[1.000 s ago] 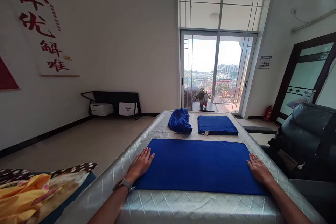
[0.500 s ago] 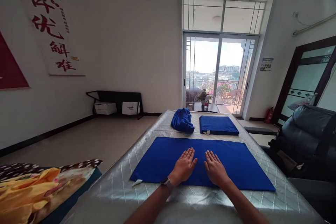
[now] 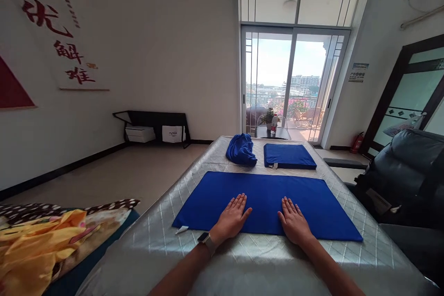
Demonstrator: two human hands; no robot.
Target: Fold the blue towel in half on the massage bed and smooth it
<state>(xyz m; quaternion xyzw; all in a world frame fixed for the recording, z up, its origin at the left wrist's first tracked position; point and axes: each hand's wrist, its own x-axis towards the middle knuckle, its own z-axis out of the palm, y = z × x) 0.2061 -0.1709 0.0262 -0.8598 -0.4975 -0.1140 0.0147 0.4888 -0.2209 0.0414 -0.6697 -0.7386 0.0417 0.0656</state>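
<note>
A blue cloth (image 3: 265,194) lies spread flat across the table, with a small white tag (image 3: 181,230) at its near left corner. My left hand (image 3: 231,216), a watch on its wrist, rests palm down on the cloth left of the middle, fingers stretched out. Right of the middle, my right hand (image 3: 293,220) also lies flat on the cloth with its fingers straight. Neither hand grips anything. Beyond the cloth sit a crumpled blue cloth (image 3: 241,150) on the left and a neat stack of folded blue cloths (image 3: 290,156) on the right.
A silvery quilted cover (image 3: 163,240) drapes the table. Yellow patterned bedding (image 3: 58,245) lies at the lower left. At right stands a dark leather chair (image 3: 412,171). A black bench (image 3: 157,129) is by the far wall, and a small table (image 3: 274,134) stands before the glass door.
My hands have slid apart on the cloth, the left one leftward and the right one rightward. The spread cloth keeps its shape, and the view has tipped slightly downward.
</note>
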